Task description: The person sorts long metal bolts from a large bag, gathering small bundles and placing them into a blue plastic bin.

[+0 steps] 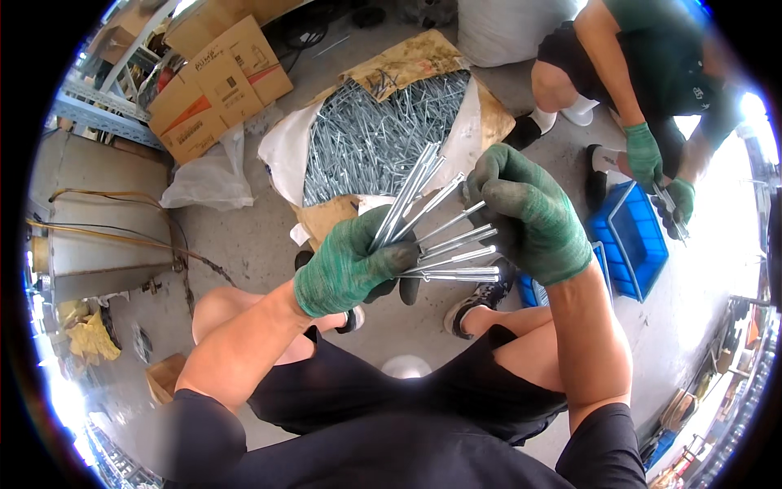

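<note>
My left hand [358,257], in a green knit glove with dark grey fingers, is closed around a fanned bunch of long silvery metal rods with small heads [410,191]. Several rods stick out to the right between its fingers; others point up and away. Close beside their tips is my right hand [525,216], gloved the same way, its fingers curled and thumb bent in. Whatever its fingertips hold, if anything, is hidden. Beyond both hands lies an opened sack [281,155] heaped with loose rods of the same kind [366,134].
At the right, a co-worker's gloved hands [643,155] hold similar rods over a blue plastic crate [631,236]. Cardboard boxes [216,94] and a clear plastic bag [212,183] lie far left. A metal cabinet [110,220] with hoses stands left; a white sack [505,33] is at the back.
</note>
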`<state>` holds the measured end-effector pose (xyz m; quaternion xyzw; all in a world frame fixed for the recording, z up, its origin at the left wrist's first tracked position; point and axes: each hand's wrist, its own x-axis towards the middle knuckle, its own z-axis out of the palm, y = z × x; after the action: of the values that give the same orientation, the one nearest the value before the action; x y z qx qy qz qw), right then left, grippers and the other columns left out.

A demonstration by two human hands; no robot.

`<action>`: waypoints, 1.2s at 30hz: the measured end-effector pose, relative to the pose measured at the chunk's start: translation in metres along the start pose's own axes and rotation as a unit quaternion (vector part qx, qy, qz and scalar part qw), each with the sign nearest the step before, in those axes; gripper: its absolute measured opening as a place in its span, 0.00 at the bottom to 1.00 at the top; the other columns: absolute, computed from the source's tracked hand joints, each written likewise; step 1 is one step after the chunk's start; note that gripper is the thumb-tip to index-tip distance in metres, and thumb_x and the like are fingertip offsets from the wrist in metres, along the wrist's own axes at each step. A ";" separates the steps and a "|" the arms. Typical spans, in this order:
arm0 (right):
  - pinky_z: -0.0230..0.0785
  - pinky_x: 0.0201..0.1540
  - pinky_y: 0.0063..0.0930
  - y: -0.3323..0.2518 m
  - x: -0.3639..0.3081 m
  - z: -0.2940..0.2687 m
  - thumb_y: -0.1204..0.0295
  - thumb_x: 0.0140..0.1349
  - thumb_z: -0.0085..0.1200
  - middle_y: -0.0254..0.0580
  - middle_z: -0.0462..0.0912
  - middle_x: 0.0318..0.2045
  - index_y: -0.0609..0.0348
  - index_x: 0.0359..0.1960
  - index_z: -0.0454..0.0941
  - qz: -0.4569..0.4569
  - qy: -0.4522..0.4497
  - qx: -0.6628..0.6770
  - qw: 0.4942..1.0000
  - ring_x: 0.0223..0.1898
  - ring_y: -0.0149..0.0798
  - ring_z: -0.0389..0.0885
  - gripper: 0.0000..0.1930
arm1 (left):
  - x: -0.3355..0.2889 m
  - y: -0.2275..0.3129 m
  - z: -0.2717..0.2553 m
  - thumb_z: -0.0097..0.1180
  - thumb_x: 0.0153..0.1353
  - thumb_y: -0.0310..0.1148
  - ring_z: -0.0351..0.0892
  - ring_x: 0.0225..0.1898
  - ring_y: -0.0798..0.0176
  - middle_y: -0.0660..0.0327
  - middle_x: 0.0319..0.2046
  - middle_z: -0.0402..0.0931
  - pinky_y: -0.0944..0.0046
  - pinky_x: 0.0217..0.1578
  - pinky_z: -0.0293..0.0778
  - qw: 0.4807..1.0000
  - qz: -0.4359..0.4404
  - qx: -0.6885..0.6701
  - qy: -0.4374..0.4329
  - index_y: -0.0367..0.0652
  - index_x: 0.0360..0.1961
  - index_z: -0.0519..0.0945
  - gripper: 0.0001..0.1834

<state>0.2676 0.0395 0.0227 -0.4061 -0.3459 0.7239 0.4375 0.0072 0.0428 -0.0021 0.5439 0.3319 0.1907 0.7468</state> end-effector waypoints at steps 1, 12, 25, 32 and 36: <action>0.64 0.26 0.16 -0.003 -0.001 0.002 0.64 0.59 0.59 0.34 0.78 0.35 0.56 0.41 0.76 0.009 0.025 -0.001 1.000 0.29 0.25 0.74 0.13 | 0.001 -0.001 0.003 0.58 0.72 0.45 0.72 0.21 0.73 0.63 0.27 0.77 0.71 0.21 0.67 1.000 0.016 -0.013 0.012 0.37 0.47 0.75 0.19; 0.68 0.28 0.15 -0.019 -0.005 -0.009 0.76 0.66 0.45 0.36 0.81 0.35 0.63 0.47 0.78 0.029 0.031 0.021 0.999 0.26 0.24 0.74 0.12 | 0.004 -0.047 -0.013 0.64 0.57 0.32 0.75 0.37 0.55 0.51 0.39 0.74 0.63 0.36 0.74 0.935 0.205 0.272 0.099 0.37 0.58 0.72 0.28; 0.60 0.22 0.14 -0.021 -0.006 -0.016 0.68 0.71 0.56 0.38 0.82 0.34 0.64 0.52 0.77 -0.025 0.000 -0.035 0.999 0.23 0.22 0.72 0.14 | 0.006 -0.007 0.010 0.60 0.70 0.44 0.62 0.19 0.79 0.71 0.22 0.70 0.75 0.20 0.59 0.998 0.026 0.007 0.060 0.39 0.56 0.71 0.24; 0.58 0.20 0.15 -0.025 -0.008 -0.008 0.66 0.70 0.58 0.39 0.83 0.31 0.66 0.51 0.77 -0.035 -0.063 -0.053 0.996 0.19 0.23 0.69 0.16 | 0.005 -0.008 0.005 0.63 0.68 0.46 0.66 0.19 0.78 0.65 0.23 0.78 0.75 0.18 0.61 0.998 0.039 -0.001 0.043 0.38 0.56 0.71 0.26; 0.58 0.19 0.15 -0.031 -0.011 -0.003 0.65 0.70 0.59 0.39 0.83 0.29 0.67 0.50 0.77 -0.016 -0.040 -0.075 0.996 0.19 0.24 0.71 0.16 | 0.006 -0.001 0.008 0.63 0.67 0.45 0.66 0.18 0.78 0.61 0.24 0.82 0.75 0.18 0.62 0.998 0.028 0.010 0.056 0.38 0.53 0.71 0.24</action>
<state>0.2843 0.0419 0.0512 -0.4028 -0.4226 0.7045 0.4035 0.0167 0.0409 -0.0037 0.5487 0.3592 0.2386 0.7162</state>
